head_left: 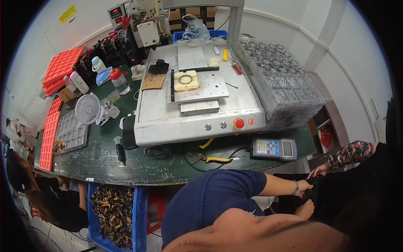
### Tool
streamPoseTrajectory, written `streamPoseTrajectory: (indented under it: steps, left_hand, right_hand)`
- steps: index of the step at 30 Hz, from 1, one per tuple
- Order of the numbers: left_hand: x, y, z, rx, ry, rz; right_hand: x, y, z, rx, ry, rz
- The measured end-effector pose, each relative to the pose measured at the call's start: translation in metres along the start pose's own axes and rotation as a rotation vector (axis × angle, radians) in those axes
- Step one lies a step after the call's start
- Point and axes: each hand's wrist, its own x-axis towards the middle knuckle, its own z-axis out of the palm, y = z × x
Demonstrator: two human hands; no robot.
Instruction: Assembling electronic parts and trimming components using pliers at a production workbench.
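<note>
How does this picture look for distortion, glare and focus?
Head view: wide-lens distortion bows the front edge of the green table, and black fills the corners; head view: bright reflections break up the stacked clear trays; head view: the red button looks fairly crisp, while pieces in the blue bin are too small to separate cleanly.

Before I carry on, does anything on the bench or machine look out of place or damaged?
A dark clump lies on brown cardboard at the left of the machine bed, perhaps loose debris. The green tabletop shows pale scrapes toward the front, suggesting wear.
</note>
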Motion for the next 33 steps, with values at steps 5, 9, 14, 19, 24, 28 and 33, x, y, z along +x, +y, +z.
streamPoseTrajectory:
  steps: [5, 9, 14, 19, 24, 28, 33]
  left_hand:
    - [0.008, -0.002, -0.006, -0.097, -0.072, -0.153]
    - [0.01, 0.015, -0.023, -0.044, -0.009, -0.106]
    - [-0.042, 0.006, -0.002, 0.31, -0.042, -0.054]
    - [-0.084, 0.015, 0.004, 1.616, -0.225, 0.167]
    - [-0.058, 0.021, -0.006, 1.858, -0.099, 0.583]
    - [-0.036, 0.013, -0.01, 1.763, -0.095, 0.762]
    - [-0.029, -0.001, -0.018, 1.446, -0.026, 0.918]
  right_hand:
    - [-0.005, -0.013, -0.019, -0.002, -0.046, 0.026]
    - [0.014, -0.027, -0.018, -0.018, -0.021, -0.071]
    - [-0.003, -0.01, -0.01, -0.032, 0.002, 0.053]
    - [-0.01, -0.002, -0.011, 0.078, -0.051, 0.102]
    - [-0.005, -0.015, -0.029, 0.079, -0.008, 0.026]
    - [-0.007, -0.036, -0.051, 0.103, 0.036, 0.082]
    - [-0.003, -0.024, -0.035, 0.254, 0.029, 0.131]
